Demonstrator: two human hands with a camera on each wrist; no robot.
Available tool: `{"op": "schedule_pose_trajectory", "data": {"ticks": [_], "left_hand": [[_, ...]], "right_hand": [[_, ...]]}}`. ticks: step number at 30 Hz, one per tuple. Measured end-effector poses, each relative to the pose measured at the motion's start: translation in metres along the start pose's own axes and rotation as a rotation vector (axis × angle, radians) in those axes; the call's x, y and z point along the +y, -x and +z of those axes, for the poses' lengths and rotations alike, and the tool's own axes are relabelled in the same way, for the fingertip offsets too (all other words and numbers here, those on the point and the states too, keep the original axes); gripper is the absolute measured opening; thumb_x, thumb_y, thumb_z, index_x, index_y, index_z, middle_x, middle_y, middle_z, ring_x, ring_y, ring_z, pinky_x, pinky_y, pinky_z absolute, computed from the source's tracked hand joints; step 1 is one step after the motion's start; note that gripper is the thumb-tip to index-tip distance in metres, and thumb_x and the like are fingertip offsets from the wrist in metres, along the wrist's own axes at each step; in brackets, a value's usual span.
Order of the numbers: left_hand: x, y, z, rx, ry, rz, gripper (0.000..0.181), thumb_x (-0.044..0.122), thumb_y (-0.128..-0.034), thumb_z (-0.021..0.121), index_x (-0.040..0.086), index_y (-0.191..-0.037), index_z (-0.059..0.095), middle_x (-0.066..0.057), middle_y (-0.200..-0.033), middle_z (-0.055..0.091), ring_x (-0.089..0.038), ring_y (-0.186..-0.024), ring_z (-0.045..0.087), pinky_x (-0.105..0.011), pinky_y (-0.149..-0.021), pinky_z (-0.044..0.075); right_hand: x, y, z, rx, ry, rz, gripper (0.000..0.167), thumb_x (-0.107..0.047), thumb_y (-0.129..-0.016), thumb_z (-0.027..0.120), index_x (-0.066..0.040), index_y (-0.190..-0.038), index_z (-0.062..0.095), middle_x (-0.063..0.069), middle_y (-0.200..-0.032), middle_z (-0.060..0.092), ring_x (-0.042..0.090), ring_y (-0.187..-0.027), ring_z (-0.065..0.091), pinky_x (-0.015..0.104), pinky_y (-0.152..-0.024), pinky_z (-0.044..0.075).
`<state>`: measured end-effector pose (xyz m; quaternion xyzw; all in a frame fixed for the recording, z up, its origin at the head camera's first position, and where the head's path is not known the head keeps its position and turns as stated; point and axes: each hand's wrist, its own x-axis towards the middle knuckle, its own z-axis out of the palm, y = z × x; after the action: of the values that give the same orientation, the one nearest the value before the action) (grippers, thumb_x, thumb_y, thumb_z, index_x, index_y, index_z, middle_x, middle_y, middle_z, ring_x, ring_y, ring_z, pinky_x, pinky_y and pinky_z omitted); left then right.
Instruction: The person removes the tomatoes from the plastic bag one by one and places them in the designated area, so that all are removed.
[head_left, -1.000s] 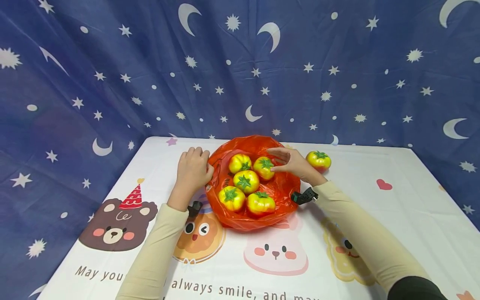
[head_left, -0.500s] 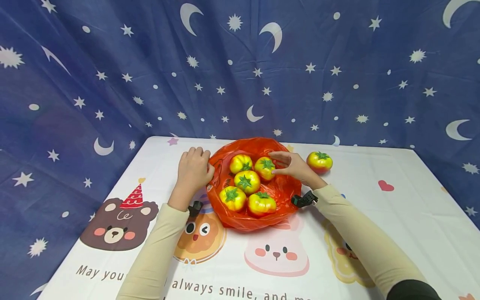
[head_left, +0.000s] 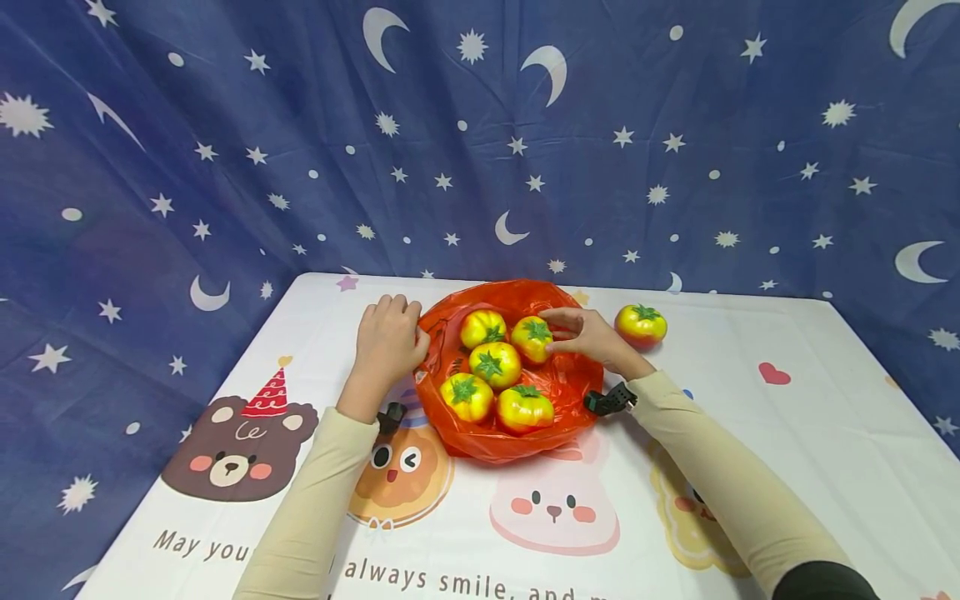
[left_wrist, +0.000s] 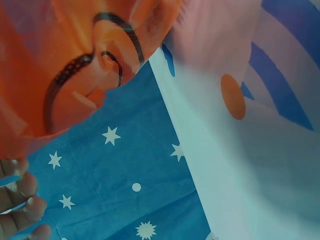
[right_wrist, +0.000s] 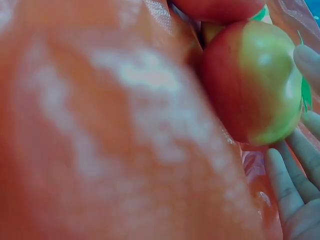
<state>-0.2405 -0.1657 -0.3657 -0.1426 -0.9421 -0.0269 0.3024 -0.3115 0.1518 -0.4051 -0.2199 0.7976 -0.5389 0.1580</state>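
A red plastic bag (head_left: pixel 573 385) lies spread wide, with several yellow-and-red tomatoes (head_left: pixel 489 365) in it. My left hand (head_left: pixel 387 343) grips the bag's left rim; in the left wrist view its fingers (left_wrist: pixel 25 210) show below the orange-looking plastic (left_wrist: pixel 30 75). My right hand (head_left: pixel 592 335) reaches over the right side, thumb and fingers apart beside the back right tomato (head_left: pixel 532 339). In the right wrist view this tomato (right_wrist: pixel 250 82) has my thumb near its green leaves and the loosely bent fingers (right_wrist: pixel 287 185) just below it; firm contact cannot be told.
One more tomato (head_left: pixel 641 326) sits on the white printed tablecloth (head_left: pixel 825 417), outside the bag at its back right. A blue curtain (head_left: pixel 480 167) with stars and moons hangs behind the table.
The bag's back rim has sunk slightly, and my right hand's fingers have come down a little beside the back right tomato. My left hand stays on the rim.
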Motion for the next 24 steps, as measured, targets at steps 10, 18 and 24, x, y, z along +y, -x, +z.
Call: {"op": "schedule_pose_trajectory", "data": {"ticks": [10, 18, 24], "left_hand": [[0.0, -0.001, 0.001, 0.005, 0.008, 0.002, 0.012, 0.012, -0.0754, 0.054, 0.001, -0.078, 0.059, -0.014, -0.074, 0.057, -0.031, -0.071, 0.052, -0.041, -0.064, 0.043], [0.0, 0.0, 0.001, -0.002, 0.003, 0.003, 0.013, 0.012, -0.0756, 0.054, 0.002, -0.078, 0.06, -0.014, -0.075, 0.057, -0.031, -0.071, 0.052, -0.04, -0.064, 0.043], [0.0, 0.0, 0.002, -0.002, 0.002, -0.002, 0.012, 0.012, -0.0753, 0.054, 0.002, -0.078, 0.06, -0.014, -0.075, 0.057, -0.031, -0.071, 0.052, -0.04, -0.064, 0.043]], "right_hand": [[0.003, 0.002, -0.007, 0.001, 0.095, -0.005, 0.055, -0.012, -0.077, 0.074, -0.003, -0.128, 0.056, 0.019, -0.128, 0.058, 0.032, -0.118, 0.057, 0.034, -0.093, 0.05], [0.005, 0.005, -0.016, -0.055, 0.053, 0.001, 0.054, -0.008, -0.077, 0.073, 0.002, -0.127, 0.055, 0.023, -0.129, 0.056, 0.02, -0.108, 0.062, 0.022, -0.086, 0.051], [0.006, 0.006, -0.018, -0.074, 0.048, -0.009, 0.054, -0.004, -0.077, 0.072, 0.002, -0.128, 0.054, 0.024, -0.13, 0.056, 0.031, -0.114, 0.058, 0.023, -0.088, 0.051]]}}
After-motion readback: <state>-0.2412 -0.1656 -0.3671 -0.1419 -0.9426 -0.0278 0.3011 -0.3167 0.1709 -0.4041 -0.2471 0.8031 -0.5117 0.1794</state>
